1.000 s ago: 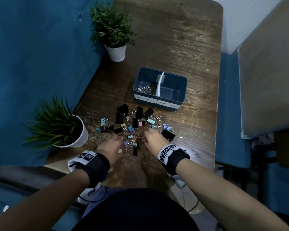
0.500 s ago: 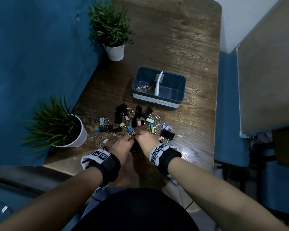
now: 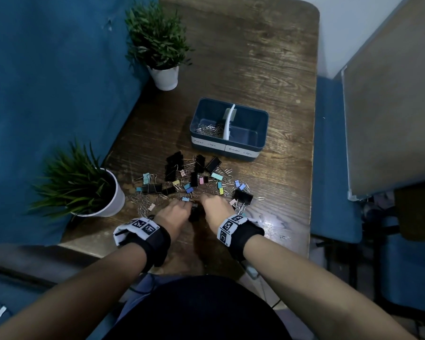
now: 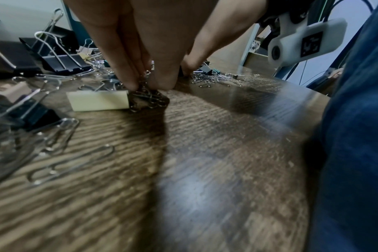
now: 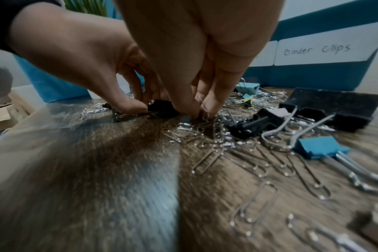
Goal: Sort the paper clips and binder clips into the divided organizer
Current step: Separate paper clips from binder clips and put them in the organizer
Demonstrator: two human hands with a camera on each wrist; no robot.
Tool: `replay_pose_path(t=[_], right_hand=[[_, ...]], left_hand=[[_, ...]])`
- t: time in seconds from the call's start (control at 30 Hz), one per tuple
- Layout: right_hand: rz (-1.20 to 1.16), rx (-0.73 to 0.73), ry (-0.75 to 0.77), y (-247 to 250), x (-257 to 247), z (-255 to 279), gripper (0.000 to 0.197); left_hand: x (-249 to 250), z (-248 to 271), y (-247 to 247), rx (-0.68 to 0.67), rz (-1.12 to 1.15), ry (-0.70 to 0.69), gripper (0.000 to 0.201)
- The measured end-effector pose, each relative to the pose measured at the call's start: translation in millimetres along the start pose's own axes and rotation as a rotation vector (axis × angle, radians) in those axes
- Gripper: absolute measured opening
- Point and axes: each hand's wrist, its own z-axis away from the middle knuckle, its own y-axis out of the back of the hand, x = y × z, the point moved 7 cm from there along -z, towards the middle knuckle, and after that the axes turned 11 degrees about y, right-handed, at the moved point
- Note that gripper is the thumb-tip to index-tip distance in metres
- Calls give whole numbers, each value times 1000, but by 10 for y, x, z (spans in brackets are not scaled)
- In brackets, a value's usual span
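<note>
A mixed pile of black and pastel binder clips (image 3: 194, 177) and silver paper clips (image 3: 140, 202) lies on the wooden table. Behind it stands the blue divided organizer (image 3: 263, 133), with paper clips (image 3: 209, 130) in its left compartment. My left hand (image 3: 184, 204) pinches a small bunch of paper clips (image 4: 148, 98) against the table at the pile's near edge. My right hand (image 3: 205, 200) is close beside it, its fingertips (image 5: 200, 114) pinching paper clips (image 5: 205, 126) off the table. A black binder clip (image 5: 162, 107) lies between the two hands.
Two potted plants in white pots stand on the left: one (image 3: 103, 200) next to the pile, one (image 3: 165, 74) at the back. A blue wall borders the table's left side. A blue chair (image 3: 334, 168) stands past the right edge.
Both hands have drawn together at the pile's near edge and closed their fingertips on paper clips. Over the last half second they have barely moved.
</note>
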Motion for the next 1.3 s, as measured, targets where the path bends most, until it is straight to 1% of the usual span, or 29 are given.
replay_pose_path(t=[0.13,0.27,0.33,0.4,0.53,0.6,0.67,0.77,0.83,0.87,0.93,1.0,1.07,1.13,1.2,1.3], right_hand=[[-44,11,-60,-14,98,14,50],[-155,37,-138,-53,256,-18,40],[-213,57,-167,-42,317,-24,36],[-242,81,-163,-33,348,-31,33],[-247,90,-128,-64,329,1,27],[-257,86,-117,-97,308,37,27],[-255,80,-99,-143,285,62,28],[-232,87,-74,-190,247,70,33],[-218,98,-55,-195,210,72,34],[-219,99,-50,-195,197,73,34],[-218,96,-46,-190,192,75,33],[-213,96,-48,-182,201,74,33],[-216,91,-55,-187,210,72,32],[-219,87,-62,-196,223,71,32],[-222,96,-64,-203,236,70,32],[-213,98,-68,-203,243,72,32]], left_hand=[[-90,-54,-16,-30,79,9,35],[-274,-78,28,-32,389,135,31],[-313,-69,53,-38,505,164,31],[-333,-68,48,-58,573,185,30],[-387,-64,15,-34,699,258,27],[-387,-51,-10,-34,725,262,27],[-351,-26,-46,-64,659,205,35],[-258,62,-106,-118,434,42,62],[-208,113,-144,-109,285,-34,77],[-186,124,-145,-95,239,-54,80],[-124,122,-136,-70,180,-96,75],[-57,119,-103,-63,157,-128,64],[-21,115,-76,-54,130,-135,52],[-1,114,-58,-23,76,-140,45],[31,120,-53,-4,-6,-140,43],[148,152,-45,-43,-188,-166,44]])
